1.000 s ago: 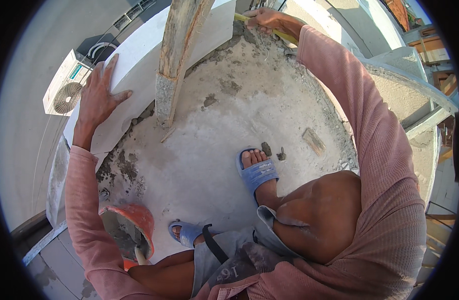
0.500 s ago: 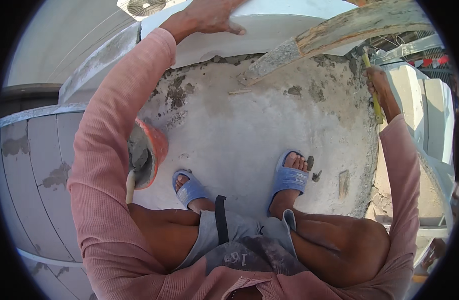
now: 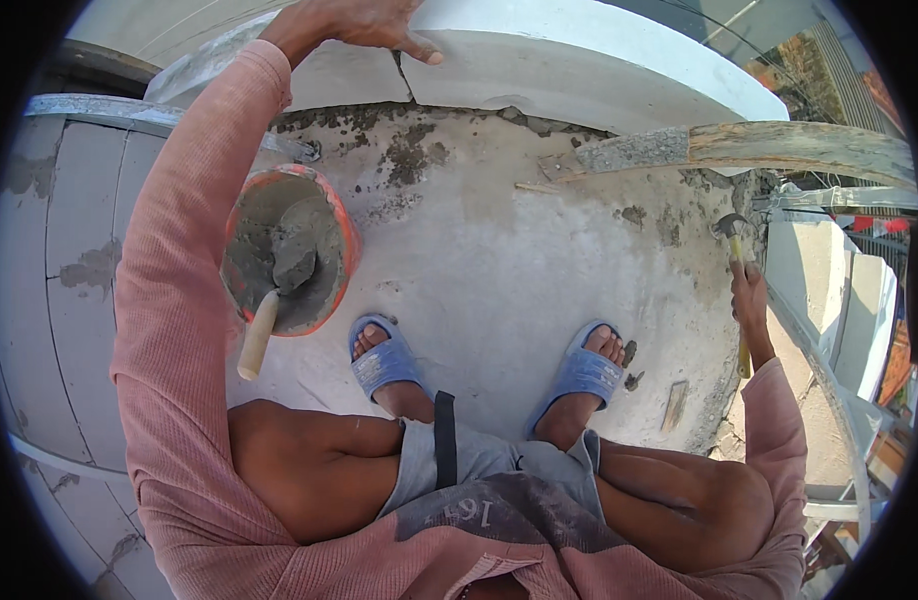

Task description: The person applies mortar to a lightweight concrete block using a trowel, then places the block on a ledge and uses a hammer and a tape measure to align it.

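Note:
My left hand [image 3: 369, 22] rests at the top edge of a low wall of pale blocks [image 3: 539, 75], its thumb stretched out and its other fingers partly cut off by the frame. In my right hand [image 3: 748, 295] is a claw hammer [image 3: 734, 240], its yellowish handle gripped and its metal head pointing away from me. Near my left forearm stands an orange-rimmed bucket [image 3: 351, 235] with wet grey mortar [image 3: 249, 255] in it. A trowel [image 3: 262, 330] leans in the bucket, blade in the mortar and pale handle over the rim.
A long wooden plank [image 3: 779, 145] slants in from the right over the dusty floor [image 3: 469, 270]. Loose pale blocks [image 3: 809, 260] lie beyond the right edge. A grey block wall [image 3: 79, 300] runs along the left. A wood scrap [image 3: 675, 405] lies near my right sandal [image 3: 584, 370].
The view has shifted, bringing the whole bucket and trowel out from behind my left arm. My right hand is lower in view with the hammer, whose head now shows plainly.

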